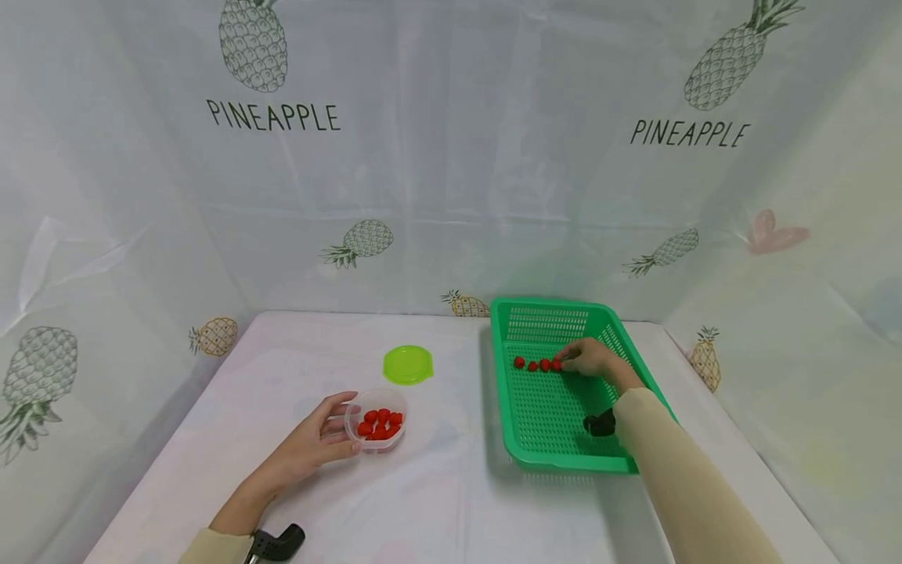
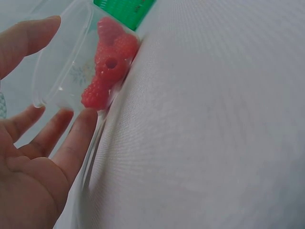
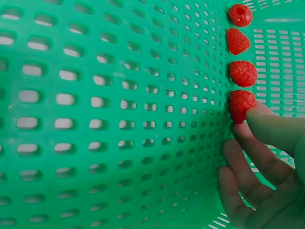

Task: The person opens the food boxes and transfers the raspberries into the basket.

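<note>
A clear plastic tub with several red raspberries inside stands on the table, left of centre. My left hand holds its side, thumb at the near rim and fingers on the left; in the left wrist view the fingertips touch the wall. Inside the green basket, my right hand pinches the raspberry at the right end of a row, with thumb and index finger. The other row raspberries lie beside it on the basket floor.
A lime-green lid lies flat behind the tub, left of the basket. A white sheet printed with pineapples hangs behind and at both sides of the white-covered table. The basket's walls rise around my right hand.
</note>
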{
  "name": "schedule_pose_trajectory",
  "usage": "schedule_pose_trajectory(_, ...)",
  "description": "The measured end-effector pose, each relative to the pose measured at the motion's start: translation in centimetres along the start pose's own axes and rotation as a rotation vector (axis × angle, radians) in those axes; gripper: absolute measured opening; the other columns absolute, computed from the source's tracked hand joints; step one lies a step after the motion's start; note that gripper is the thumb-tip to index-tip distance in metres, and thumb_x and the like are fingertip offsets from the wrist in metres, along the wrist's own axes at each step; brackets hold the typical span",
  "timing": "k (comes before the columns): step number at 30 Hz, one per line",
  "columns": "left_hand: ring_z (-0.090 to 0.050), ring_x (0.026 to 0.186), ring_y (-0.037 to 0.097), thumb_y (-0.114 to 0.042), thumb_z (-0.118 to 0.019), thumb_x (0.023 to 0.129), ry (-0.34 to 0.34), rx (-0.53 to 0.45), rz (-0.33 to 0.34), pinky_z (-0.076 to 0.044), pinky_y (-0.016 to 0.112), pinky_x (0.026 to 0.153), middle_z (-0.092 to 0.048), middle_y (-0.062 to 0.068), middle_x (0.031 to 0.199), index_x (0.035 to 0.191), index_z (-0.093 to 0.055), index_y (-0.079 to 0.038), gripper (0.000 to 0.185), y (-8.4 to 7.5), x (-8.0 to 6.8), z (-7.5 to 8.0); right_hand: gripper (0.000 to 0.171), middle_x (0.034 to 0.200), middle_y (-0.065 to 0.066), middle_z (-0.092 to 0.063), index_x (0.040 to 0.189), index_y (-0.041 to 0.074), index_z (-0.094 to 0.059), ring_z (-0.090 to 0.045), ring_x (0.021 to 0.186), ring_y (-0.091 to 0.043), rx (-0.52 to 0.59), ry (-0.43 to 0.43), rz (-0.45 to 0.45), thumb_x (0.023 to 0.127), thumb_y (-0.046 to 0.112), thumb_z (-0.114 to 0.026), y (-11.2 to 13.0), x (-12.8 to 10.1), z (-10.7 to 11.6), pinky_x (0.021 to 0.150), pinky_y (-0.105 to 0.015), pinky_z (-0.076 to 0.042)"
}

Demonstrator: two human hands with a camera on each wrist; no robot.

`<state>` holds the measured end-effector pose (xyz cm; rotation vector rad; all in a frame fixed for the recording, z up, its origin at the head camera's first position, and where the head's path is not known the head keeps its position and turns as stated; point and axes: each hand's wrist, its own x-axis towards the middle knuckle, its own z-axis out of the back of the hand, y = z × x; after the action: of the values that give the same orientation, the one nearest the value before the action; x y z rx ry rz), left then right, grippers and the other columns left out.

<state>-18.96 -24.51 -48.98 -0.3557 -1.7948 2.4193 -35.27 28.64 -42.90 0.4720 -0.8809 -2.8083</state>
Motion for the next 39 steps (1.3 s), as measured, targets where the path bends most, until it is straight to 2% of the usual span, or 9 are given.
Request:
schedule_pose_trajectory(7,-0.052,0.141,0.036,-0.026,-0.087,0.09,0.004,0.0,-0.001,-0.055,0.037,0.106,-0.044,0.017,0.158,0.161,-0.036,-0.023,0.088,0.0,-0.1,0.0,0.028,0.138,-0.031,-0.063,0.129,-0.003,-0.071,-0.062,0.123,-0.05,-0.07,-0.035,0.05,0.106,0.008,-0.061,0.8,-0.3,0.6,0.096,-0.057,-0.057)
schedule_pose_trajectory(12,-0.052,0.141,0.037,-0.027,-0.086,0.09,0.003,0.004,0.004,-0.055,0.039,0.106,-0.043,0.017,0.158,0.162,-0.035,-0.023,0.088,-0.1,-0.1,0.1,0.029,0.136,-0.029,-0.066,0.13,-0.003,-0.072,-0.062,0.124,-0.051,-0.121,-0.089,0.13,0.106,0.011,-0.061,2.7,-0.7,1.3,0.096,-0.059,-0.056)
schedule_pose_trajectory(17,-0.053,0.14,0.038,-0.027,-0.086,0.09,0.001,0.013,-0.002,-0.055,0.038,0.106,-0.044,0.018,0.157,0.161,-0.036,-0.023,0.088,-0.1,0.0,0.2,0.032,0.133,-0.024,-0.069,0.134,0.0,-0.071,-0.063,0.123,-0.046,-0.128,-0.152,0.239,0.108,0.016,-0.061,6.8,-1.2,1.8,0.099,-0.06,-0.054)
schedule_pose_trajectory(22,-0.053,0.141,0.037,-0.027,-0.086,0.091,0.002,0.025,-0.015,-0.055,0.036,0.106,-0.045,0.017,0.157,0.161,-0.035,-0.023,0.087,-0.2,0.1,0.2,0.033,0.133,-0.019,-0.069,0.136,0.004,-0.07,-0.065,0.122,-0.042,-0.072,-0.158,0.324,0.108,0.02,-0.062,12.1,-2.0,1.7,0.1,-0.056,-0.054)
schedule_pose_trajectory(29,-0.053,0.141,0.037,-0.028,-0.087,0.09,0.008,0.042,-0.026,-0.055,0.036,0.106,-0.046,0.016,0.158,0.161,-0.035,-0.023,0.088,-0.3,0.4,0.1,0.029,0.123,-0.009,-0.075,0.13,0.009,-0.075,-0.07,0.117,-0.033,0.004,-0.126,0.418,0.104,0.019,-0.067,18.0,-3.5,-0.6,0.096,-0.047,-0.058)
schedule_pose_trajectory(33,-0.053,0.141,0.037,-0.027,-0.087,0.09,0.007,0.04,-0.027,-0.055,0.036,0.107,-0.046,0.016,0.158,0.161,-0.036,-0.023,0.088,-0.2,0.4,0.1,0.026,0.116,-0.001,-0.076,0.127,0.013,-0.076,-0.069,0.114,-0.025,0.013,-0.106,0.445,0.103,0.019,-0.07,20.2,-4.0,-2.7,0.091,-0.04,-0.059)
schedule_pose_trajectory(39,-0.053,0.14,0.037,-0.027,-0.086,0.09,0.006,0.028,-0.023,-0.055,0.036,0.106,-0.046,0.017,0.157,0.161,-0.036,-0.022,0.087,-0.1,0.2,0.1,0.022,0.111,0.0,-0.077,0.122,0.012,-0.079,-0.068,0.111,-0.023,-0.026,-0.103,0.512,0.102,0.017,-0.072,22.6,-4.0,-5.9,0.088,-0.034,-0.059)
